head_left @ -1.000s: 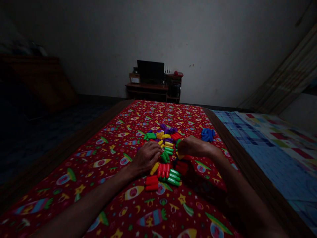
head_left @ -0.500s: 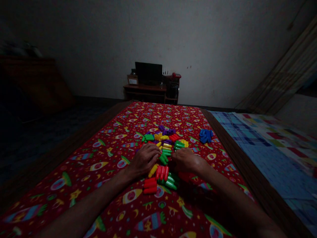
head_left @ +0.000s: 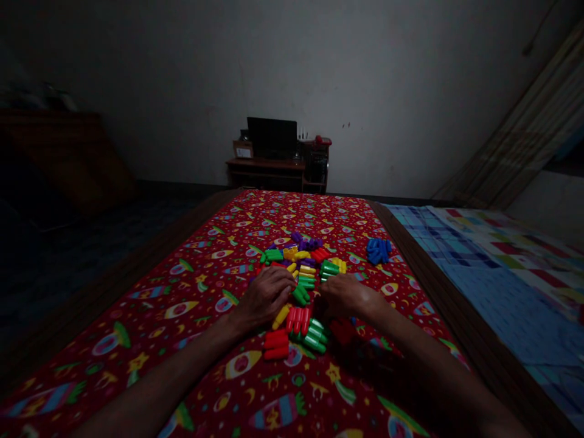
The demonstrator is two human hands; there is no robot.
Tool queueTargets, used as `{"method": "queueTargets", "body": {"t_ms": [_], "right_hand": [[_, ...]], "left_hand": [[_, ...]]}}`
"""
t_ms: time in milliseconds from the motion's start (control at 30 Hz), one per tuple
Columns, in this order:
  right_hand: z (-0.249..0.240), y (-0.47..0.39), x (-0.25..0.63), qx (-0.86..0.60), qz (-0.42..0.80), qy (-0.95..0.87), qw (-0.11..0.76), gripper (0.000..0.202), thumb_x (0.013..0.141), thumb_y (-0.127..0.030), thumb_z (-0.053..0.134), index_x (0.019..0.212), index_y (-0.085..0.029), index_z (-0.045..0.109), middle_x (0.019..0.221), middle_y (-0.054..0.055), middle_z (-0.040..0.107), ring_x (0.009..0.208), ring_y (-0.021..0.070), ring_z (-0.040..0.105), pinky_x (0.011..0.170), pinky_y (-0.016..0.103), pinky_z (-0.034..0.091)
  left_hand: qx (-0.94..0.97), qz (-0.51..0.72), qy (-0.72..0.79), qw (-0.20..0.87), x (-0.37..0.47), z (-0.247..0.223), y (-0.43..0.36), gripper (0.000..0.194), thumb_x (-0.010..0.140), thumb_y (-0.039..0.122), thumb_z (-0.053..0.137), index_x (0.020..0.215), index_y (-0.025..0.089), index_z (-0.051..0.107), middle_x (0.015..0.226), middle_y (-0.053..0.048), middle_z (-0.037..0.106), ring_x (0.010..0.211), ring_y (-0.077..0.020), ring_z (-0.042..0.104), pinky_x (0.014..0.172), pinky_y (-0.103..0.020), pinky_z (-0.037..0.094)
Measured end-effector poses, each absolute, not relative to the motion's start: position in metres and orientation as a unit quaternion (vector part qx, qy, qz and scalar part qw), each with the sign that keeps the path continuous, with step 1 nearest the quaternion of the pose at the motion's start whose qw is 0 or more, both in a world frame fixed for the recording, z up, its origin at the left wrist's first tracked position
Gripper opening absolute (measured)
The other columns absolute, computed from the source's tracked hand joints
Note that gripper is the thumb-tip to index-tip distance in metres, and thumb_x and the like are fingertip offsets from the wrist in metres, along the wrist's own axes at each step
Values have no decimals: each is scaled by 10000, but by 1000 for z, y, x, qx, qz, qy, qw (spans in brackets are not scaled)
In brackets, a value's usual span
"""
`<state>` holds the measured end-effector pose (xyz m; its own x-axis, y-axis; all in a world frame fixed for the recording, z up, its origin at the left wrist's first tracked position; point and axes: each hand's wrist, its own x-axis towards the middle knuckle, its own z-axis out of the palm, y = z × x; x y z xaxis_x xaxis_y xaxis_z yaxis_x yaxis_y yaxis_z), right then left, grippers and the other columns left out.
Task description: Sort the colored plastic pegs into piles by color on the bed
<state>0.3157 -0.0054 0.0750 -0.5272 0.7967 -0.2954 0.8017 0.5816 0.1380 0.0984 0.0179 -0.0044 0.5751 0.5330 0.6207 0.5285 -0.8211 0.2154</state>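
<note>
While the room lies dim around me, I look down on a bench (head_left: pixel 413 243) with a dark wooden edge, covered by a red cloth (head_left: pixel 191 304) printed with rockets and stars. To its right lies a patchwork bedcover (head_left: pixel 502 267) in blue and mixed colours. Far back against the wall stands a low wooden desk (head_left: pixel 269 170) carrying a dark monitor (head_left: pixel 272 129).

On the cloth, between my forearms and just past them, lies a heap of plastic blocks (head_left: pixel 303 274) in red, green, yellow and purple. A small cluster of blue blocks (head_left: pixel 378 250) sits apart on the right, near the bench edge. Closest to me, a pair of red blocks (head_left: pixel 276 344) lies at the near rim of the heap, with green blocks (head_left: pixel 314 336) just beside it.

My left hand (head_left: pixel 264 296) rests palm down on the heap's left side, fingers spread loosely over the pieces, a yellow block (head_left: pixel 280 316) poking out beside the thumb; I cannot tell whether it grips anything. My right hand (head_left: pixel 344 295) lies palm down on the right side, fingers curled toward the green blocks; what it holds, if anything, is hidden.
</note>
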Motion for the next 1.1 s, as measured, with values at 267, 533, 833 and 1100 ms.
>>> {"method": "queueTargets", "body": {"t_ms": [267,533,833,1100], "right_hand": [[79,2,321,356,-188,907,125,310,743,-332,691,1001,-164,654,902,61,692,758,152,615,592,206,396],[87,-2,341,387,-204,895,90,322,780,-265,670,1081,-158,633,927,71,669,791,153,591,641,218,397],[71,-15,357,400,-239,885,-28,201,793,-200,598,982,-163,655,937,64,674,807,154,599,671,230,427],[65,76,445,638,-115,686,-329,231,754,-246,554,910,-146,692,893,86,717,809,193,654,716,274,492]], "left_hand": [[875,350,335,-5,99,0,15,196,905,173,451,909,198,645,970,-57,692,987,-197,591,878,-374,457],[785,410,465,20,79,-4,36,265,913,265,402,882,185,653,893,-60,698,860,-194,641,810,-336,498],[724,469,498,80,64,12,55,328,891,297,357,944,167,653,975,-72,694,926,-202,635,852,-344,504],[810,277,514,56,69,8,125,287,772,288,556,1003,195,700,993,-84,723,942,-242,654,840,-347,505]]}}
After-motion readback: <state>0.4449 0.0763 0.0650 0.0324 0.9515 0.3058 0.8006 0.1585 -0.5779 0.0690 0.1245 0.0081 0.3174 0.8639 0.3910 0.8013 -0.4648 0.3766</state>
